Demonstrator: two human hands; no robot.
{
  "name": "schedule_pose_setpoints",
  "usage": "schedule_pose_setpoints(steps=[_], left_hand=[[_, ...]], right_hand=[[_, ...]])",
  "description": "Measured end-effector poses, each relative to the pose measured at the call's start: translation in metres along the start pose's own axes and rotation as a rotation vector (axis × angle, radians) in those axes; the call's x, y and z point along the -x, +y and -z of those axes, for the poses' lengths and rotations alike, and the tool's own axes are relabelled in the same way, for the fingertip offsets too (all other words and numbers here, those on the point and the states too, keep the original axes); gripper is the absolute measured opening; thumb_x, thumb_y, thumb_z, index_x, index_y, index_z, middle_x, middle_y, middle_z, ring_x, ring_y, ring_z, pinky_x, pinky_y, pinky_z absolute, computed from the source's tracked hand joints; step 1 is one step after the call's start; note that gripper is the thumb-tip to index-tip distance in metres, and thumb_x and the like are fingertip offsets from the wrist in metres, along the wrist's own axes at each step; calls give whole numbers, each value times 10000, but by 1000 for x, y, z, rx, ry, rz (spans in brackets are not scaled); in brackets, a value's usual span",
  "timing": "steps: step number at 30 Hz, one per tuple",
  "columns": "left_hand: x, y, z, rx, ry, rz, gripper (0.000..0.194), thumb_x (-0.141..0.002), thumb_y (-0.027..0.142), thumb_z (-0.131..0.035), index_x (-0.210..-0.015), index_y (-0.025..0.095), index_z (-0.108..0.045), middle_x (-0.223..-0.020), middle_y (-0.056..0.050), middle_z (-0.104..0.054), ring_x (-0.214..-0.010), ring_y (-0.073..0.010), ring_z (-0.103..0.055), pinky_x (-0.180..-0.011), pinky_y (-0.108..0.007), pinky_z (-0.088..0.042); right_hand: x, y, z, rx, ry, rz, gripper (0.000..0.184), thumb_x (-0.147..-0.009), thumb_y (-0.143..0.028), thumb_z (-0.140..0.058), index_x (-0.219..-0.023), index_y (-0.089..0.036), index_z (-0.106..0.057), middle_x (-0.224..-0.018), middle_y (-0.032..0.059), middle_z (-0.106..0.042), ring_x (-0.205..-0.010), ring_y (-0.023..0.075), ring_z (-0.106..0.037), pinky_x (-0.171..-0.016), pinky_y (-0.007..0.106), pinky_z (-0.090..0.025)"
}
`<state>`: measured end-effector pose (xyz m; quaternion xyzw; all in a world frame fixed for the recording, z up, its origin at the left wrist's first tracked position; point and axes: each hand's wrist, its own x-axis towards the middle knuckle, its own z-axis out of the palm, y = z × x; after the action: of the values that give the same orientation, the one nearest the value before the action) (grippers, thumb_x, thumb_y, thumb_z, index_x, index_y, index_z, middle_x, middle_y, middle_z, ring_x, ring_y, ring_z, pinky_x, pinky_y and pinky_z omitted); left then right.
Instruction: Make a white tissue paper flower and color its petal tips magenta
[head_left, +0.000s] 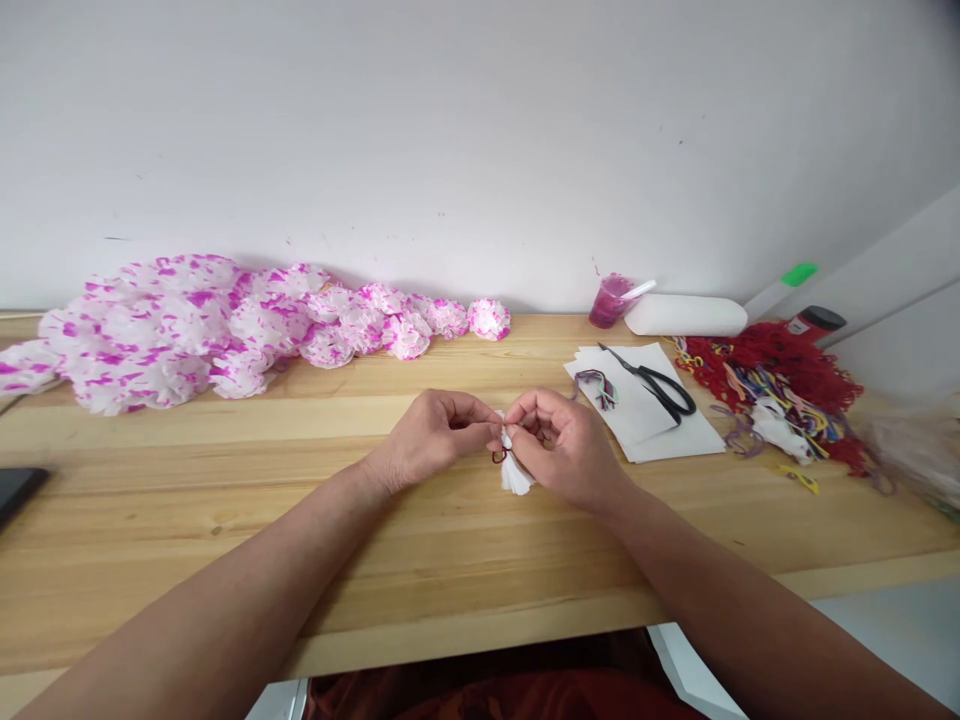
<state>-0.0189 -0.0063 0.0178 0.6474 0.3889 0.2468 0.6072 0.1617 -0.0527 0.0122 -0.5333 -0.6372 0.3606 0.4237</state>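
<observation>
Over the wooden table, my left hand (450, 432) and my right hand (561, 445) meet with fingertips pinched together. Between them is a small bundle of folded white tissue paper (516, 476), its lower end fanned out. A dark red yarn (500, 455) is looped around the bundle's middle. Both hands are closed on the bundle near its upper end, which the fingers partly cover. Whether either hand also grips the yarn is hard to see.
White paper flowers with magenta tips (187, 320) are heaped at the back left. Black scissors (660, 385) and yarn pieces (598, 388) lie on white paper sheets (645, 440). Behind stand a cup of purple liquid (609, 302) and a white roll (686, 314). Red yarn (780, 365) piles up at the right.
</observation>
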Motion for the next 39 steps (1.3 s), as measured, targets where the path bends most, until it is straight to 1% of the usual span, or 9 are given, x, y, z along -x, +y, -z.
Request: schedule_pose_setpoints(steps=[5,11,17,22,27,31,36,39], left_hand=[[0,-1,0,5,5,4,217,-799,362,-689,-823,154,-746,-821,-51,-766,-773,-177,-686,-714,-256,-501],[0,0,0,16,7,17,195,-788,336,-695,-834,152,-742,-822,-53,-764,-776,-178,-684,-715,-260,-496],[1,2,0,3,15,11,171,-789,307,-679,-806,140,-717,-816,-61,-757,-775,-174,-678,-714,-261,-491],[1,5,-1,-52,19,31,168,-773,293,-667,-821,137,-711,-818,-63,-752,-736,-164,-660,-636,-245,-459],[2,6,-2,-149,69,35,218,-770,334,-657,-822,132,-722,-784,-59,-742,-685,-157,-631,-583,-238,-430],[3,5,-3,-180,98,12,248,-774,372,-654,-789,138,-733,-739,-45,-732,-645,-150,-618,-563,-234,-423],[3,2,-3,-114,116,-12,221,-790,344,-641,-824,148,-736,-755,-37,-739,-652,-142,-620,-573,-228,-434],[3,2,-2,-39,83,15,216,-797,337,-640,-838,142,-723,-765,-47,-742,-653,-139,-624,-593,-232,-458]], right_hand=[[0,1,0,10,0,-2,65,-777,-161,-597,-834,-189,-587,-699,27,-699,-578,140,-642,-527,230,-482],[0,-1,0,31,16,-12,68,-775,-164,-606,-836,-187,-588,-694,27,-692,-582,144,-645,-531,234,-486],[0,1,1,38,11,39,64,-792,-169,-598,-854,-186,-594,-693,16,-665,-577,129,-616,-533,229,-476],[1,2,2,46,6,66,71,-792,-161,-595,-859,-185,-597,-714,23,-666,-604,134,-619,-547,236,-481],[2,0,2,70,-2,110,108,-789,-142,-584,-877,-203,-603,-731,7,-680,-603,122,-616,-544,222,-482],[2,-2,1,95,9,149,103,-790,-142,-583,-860,-215,-605,-719,-8,-675,-585,110,-598,-532,212,-473],[2,0,1,93,3,127,94,-805,-161,-586,-884,-210,-599,-726,5,-677,-589,121,-597,-545,230,-478],[2,1,2,81,-5,86,77,-814,-169,-584,-882,-204,-596,-719,12,-665,-601,132,-603,-557,242,-484]])
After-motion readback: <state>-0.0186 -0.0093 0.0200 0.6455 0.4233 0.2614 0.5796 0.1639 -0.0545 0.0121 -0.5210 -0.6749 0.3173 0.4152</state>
